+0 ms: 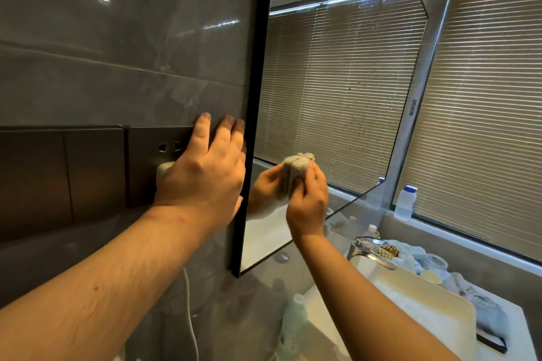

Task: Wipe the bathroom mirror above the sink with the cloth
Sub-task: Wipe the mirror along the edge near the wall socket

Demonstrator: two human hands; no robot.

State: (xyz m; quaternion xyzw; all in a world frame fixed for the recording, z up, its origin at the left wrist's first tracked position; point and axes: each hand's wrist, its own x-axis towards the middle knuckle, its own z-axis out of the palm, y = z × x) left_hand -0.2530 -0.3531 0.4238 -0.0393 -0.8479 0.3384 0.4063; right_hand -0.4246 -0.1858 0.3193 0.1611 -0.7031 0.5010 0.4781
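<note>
Wipe is underway, early by the look of it. Right hand [308,199] pinches a bunched cloth [297,165] in curled fingers and holds it against the mirror [337,82] near its lower-left corner, about 7 o'clock on the glass. Left hand [205,173] lies flat on the wall tile [102,53] at 9 o'clock of the frame [258,97], fingers straight, holding nothing, partly covering the socket plate [152,155].

Left to do, as I judge it: most of the glass. Droplets and specks show across the upper and right areas, 12 to 3 o'clock. Can't tell if the patch around the cloth is clean yet.

Counts:
- mirror: 1
- cloth: 1 (plus its reflection)
- hands: 2
- tap [371,249]: 1, at 5 o'clock below the mirror
- sink [425,302]: 1
- white bottle [406,202] on the sill: 1
- clear bottle [296,322] at 6 o'clock: 1
- other clutter past the tap: too blurred to count
</note>
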